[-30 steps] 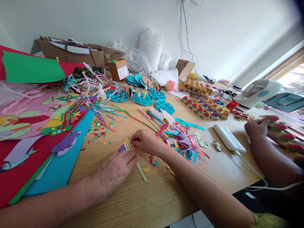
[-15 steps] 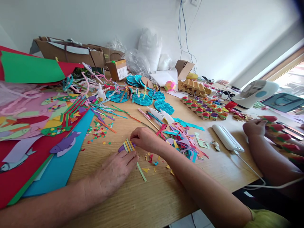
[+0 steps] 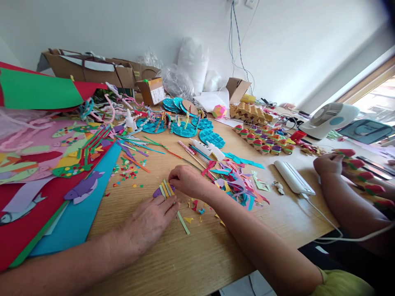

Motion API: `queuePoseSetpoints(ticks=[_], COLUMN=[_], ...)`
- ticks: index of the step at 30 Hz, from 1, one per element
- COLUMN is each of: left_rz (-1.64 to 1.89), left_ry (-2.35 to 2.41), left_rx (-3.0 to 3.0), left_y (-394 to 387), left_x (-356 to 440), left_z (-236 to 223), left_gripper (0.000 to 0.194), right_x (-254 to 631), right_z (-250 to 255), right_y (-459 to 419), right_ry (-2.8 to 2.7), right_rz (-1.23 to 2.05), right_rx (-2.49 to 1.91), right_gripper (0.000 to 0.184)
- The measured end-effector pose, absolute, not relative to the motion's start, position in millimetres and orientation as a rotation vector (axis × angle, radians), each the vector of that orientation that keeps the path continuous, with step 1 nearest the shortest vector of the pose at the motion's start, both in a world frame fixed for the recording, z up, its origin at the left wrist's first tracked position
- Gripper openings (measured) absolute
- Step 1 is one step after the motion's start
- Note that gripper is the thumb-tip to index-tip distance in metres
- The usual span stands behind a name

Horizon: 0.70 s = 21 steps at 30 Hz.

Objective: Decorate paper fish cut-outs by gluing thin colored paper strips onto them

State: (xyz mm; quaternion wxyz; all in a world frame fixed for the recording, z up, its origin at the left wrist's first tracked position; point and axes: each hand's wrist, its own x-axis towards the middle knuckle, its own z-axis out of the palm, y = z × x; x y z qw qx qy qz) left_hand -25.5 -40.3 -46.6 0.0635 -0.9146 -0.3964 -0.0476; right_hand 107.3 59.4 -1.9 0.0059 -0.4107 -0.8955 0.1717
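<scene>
On the wooden worktop (image 3: 197,259), the left hand (image 3: 154,218) lies flat on a purple cutout (image 3: 157,193), likely light, bendy, best edge-held; the right hand (image 3: 185,180) has an unclear grip

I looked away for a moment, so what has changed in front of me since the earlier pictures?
Only a little: your right hand has moved slightly away from you, uncovering more of the purple piece beside the strips. I see nothing newly grasped or let go. Your left hand stays on the strips; the white glue bottles haven't moved.
</scene>
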Motion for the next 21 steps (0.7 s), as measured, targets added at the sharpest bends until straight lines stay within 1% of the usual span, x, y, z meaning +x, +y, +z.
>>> queuePoseSetpoints(ticks=[6,10,13,15,21], left_rz=[-0.124,-0.272,-0.434,-0.481,-0.327], left_ry=[-1.18,-1.179,-1.202,-1.16,-0.952], left_rx=[-2.85,-2.89,-2.926,-2.979,-3.058], left_y=[-42,-28,-5,10,37], left_x=[-30,-44,-57,-65,-72], left_z=[-31,-15,-12,-12,-18], left_gripper=[0.043,0.038,0.038,0.038,0.034], right_x=[119,126,130,132,135], right_z=[3,3,1,-1,-7], right_y=[50,41,29,20,2], right_ry=[-2.773,-2.718,-2.703,-2.711,-2.749], right_rz=[0.589,0.589,0.583,0.552,0.488], right_rx=[-1.331,-1.388,-1.371,-1.356,-1.39], right_gripper=[0.023,0.025,0.025,0.024,0.024])
